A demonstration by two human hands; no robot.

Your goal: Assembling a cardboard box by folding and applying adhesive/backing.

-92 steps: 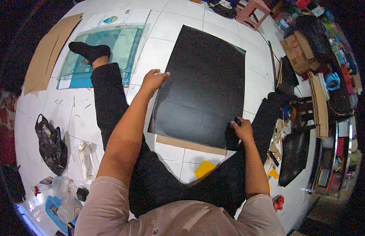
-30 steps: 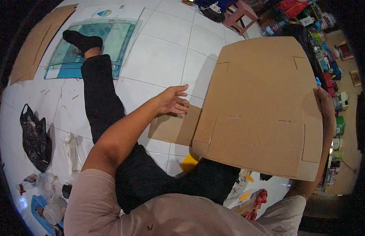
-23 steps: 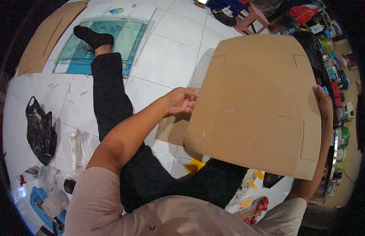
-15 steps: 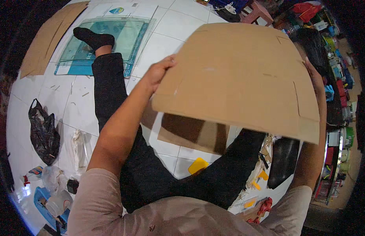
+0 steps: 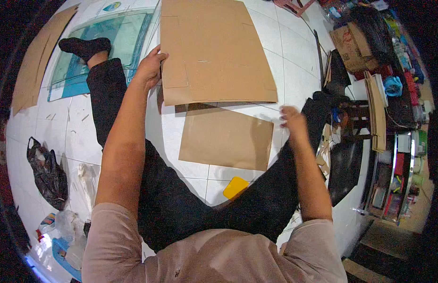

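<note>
My left hand [image 5: 152, 68] grips the left edge of a large brown cardboard sheet [image 5: 214, 56], thumb on its upper face. The sheet is tilted, its far end cut off by the picture's top edge. Its near edge hangs over a smaller rectangular cardboard piece [image 5: 226, 139] that lies on the floor between my legs. Off the sheet's near right corner, my right hand [image 5: 293, 122] is in the air, slightly blurred, with its fingers loosely bent and apart and nothing visible in them. A yellow flat piece [image 5: 236, 187] lies on the floor close to my right thigh.
Glass panes [image 5: 127, 42] lie under my left foot, beside a long cardboard strip [image 5: 39, 56]. A black plastic bag [image 5: 48, 174] sits at the left, a blue tray [image 5: 63, 254] below it. To the right are upright cardboard pieces [image 5: 375, 113], a printed carton [image 5: 353, 47] and a crowded rack [image 5: 393, 184].
The large cardboard sheet has swung away from me and to the left, its surface markings now turned. My right hand has let go of its right edge and come inward. The smaller cardboard piece is more exposed.
</note>
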